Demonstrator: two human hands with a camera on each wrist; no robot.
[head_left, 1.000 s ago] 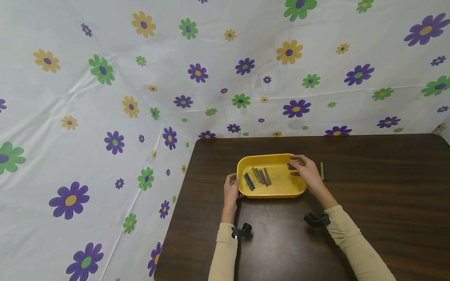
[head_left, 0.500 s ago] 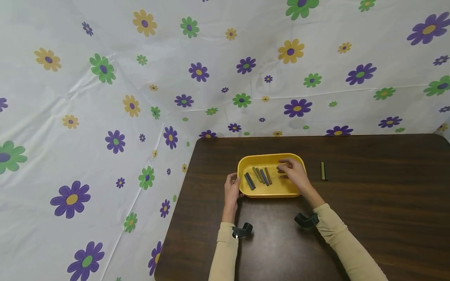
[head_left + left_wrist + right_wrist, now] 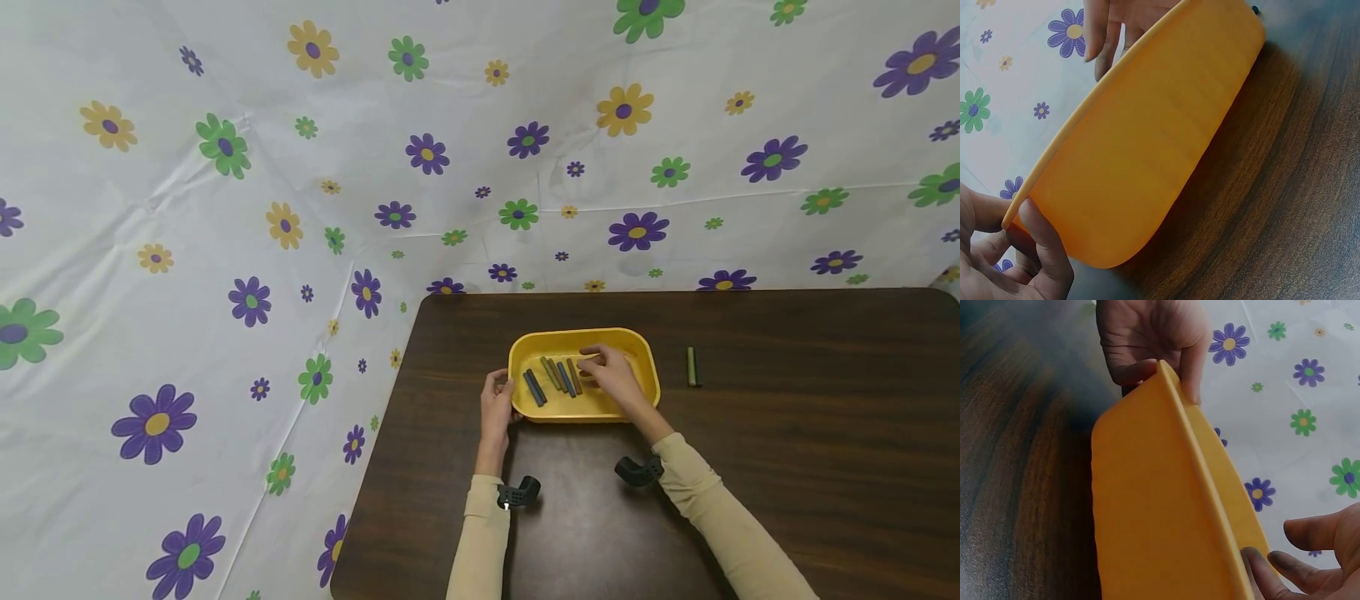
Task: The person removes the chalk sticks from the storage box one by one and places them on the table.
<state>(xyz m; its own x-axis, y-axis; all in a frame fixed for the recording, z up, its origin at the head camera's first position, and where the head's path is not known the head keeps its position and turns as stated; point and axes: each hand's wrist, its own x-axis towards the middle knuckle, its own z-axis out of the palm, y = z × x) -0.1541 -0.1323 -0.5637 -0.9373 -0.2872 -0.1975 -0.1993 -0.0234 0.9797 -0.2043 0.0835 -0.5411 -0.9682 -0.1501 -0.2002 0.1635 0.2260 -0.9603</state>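
Note:
A yellow plastic tray (image 3: pixel 581 417) sits on the dark wooden table. In it lie several slim crayon-like sticks (image 3: pixel 565 380), green, brown and blue, with a dark pair (image 3: pixel 534 388) to their left. My left hand (image 3: pixel 496 412) grips the tray's left end, thumb and fingers on either side of the rim in the left wrist view. My right hand (image 3: pixel 617 382) is over the tray, fingertips beside the rightmost brown stick; whether they touch it cannot be told. Its fingers (image 3: pixel 1310 575) are spread in the right wrist view, and nothing shows between them.
Right of the tray, a green stick (image 3: pixel 692 367) lies on the table against a dark one (image 3: pixel 698 371). A white sheet (image 3: pixel 450 192) with printed flowers hangs behind and to the left of the table (image 3: pixel 810 400). Each sleeve carries a black wrist camera mount (image 3: pixel 519 492).
My right hand has moved left from the tray's right rim to the sticks inside it. The left hand keeps its hold, and the sticks look unmoved.

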